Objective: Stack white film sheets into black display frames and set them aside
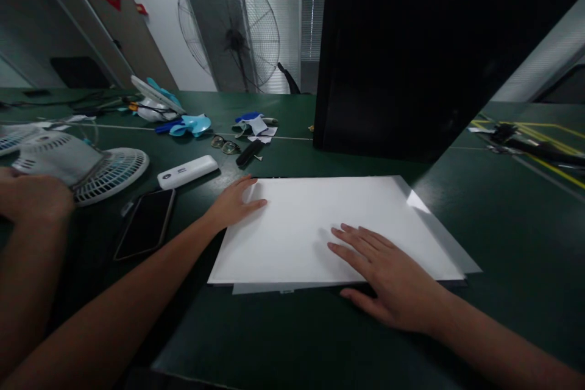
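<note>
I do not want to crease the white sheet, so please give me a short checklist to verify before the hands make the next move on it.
1. Left hand flat on the left edge of the white sheet: ok.
2. Right hand flat on the sheet's near right part, fingers spread: ok.
3. Sheet lies flat without visible folds: ok.
4. Sheet aligned with the grey layer beneath: not ok, the layer sticks out at the right and near edges.
5. Phone and white power bank clear of the sheet: ok, both lie to its left.
6. Another person's hand at the far left stays off the sheet: ok.
</note>
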A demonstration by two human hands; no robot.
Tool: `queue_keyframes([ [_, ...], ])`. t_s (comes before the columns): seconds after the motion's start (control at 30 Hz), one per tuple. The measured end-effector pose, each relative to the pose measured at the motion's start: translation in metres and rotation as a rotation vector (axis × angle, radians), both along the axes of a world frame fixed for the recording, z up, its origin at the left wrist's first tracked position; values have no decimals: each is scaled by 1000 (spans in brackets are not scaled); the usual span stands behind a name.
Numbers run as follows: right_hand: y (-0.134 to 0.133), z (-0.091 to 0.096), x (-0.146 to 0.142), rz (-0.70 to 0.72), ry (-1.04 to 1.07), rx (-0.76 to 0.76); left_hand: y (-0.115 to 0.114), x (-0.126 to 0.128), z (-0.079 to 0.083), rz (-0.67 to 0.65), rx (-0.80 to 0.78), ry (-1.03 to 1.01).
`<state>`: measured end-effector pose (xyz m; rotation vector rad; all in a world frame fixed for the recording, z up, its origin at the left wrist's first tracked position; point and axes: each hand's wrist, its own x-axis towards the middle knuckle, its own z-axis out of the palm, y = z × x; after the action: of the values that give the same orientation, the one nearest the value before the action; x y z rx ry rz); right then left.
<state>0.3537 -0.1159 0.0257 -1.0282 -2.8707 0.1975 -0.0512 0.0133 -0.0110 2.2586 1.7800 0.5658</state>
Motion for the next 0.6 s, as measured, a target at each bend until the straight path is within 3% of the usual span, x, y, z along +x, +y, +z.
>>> queue_keyframes([
  [0.27, 6, -9, 0, 77, 2, -31, 6, -4, -5, 38, 48, -82],
  [0.6, 6, -15, -1, 75, 20, 17, 3, -2, 7, 166, 32, -13],
])
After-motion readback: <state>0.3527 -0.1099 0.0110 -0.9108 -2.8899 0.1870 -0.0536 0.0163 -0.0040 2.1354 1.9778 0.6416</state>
